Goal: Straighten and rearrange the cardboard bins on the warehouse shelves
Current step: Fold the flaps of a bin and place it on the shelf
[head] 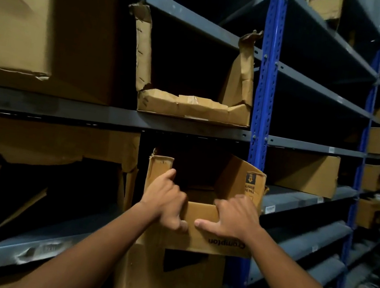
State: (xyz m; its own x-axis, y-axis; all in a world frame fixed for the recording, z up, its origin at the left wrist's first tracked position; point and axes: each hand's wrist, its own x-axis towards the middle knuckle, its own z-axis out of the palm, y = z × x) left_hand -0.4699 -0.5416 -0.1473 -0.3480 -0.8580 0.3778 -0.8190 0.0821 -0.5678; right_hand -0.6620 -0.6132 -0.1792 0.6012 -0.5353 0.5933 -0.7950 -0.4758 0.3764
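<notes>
Dim grey steel shelves (pixel 186 127) with blue uprights (pixel 267 81) surround us; our left hand (pixel 165 202) and right hand (pixel 235 216) grip the open brown cardboard bin's (pixel 194 239) front lip, its inside dark

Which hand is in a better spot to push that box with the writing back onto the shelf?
Probably the right hand. It grips the low front wall of the Crompton box, thumb flat across the front. The left hand holds the left corner, better for steering.
</notes>
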